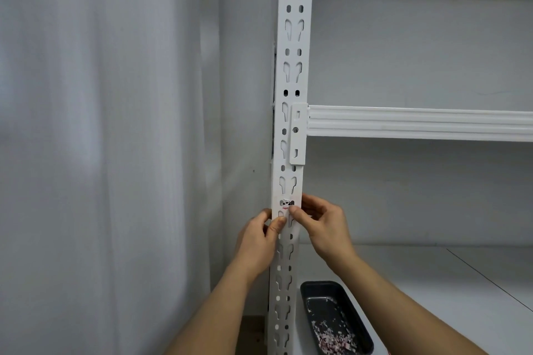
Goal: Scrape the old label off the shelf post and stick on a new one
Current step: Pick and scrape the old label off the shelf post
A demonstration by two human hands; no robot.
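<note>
Now both hands, left [259,235] and right [320,220], pinch the label [286,205] low on the post [291,72]; uneven pressing could set it crooked or wrinkled.

A white shelf post [291,95] is punched with paired rows of dark slots, and a white label [286,204] on it is marked in black and red. A dark grey tray [357,328] is speckled with pink and white scrapings [334,340].

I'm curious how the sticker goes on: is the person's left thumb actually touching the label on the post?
Touching. In the head view the left hand has its thumb pressed flat on the lower edge of the label on the shelf post, with no gap between them.
</note>
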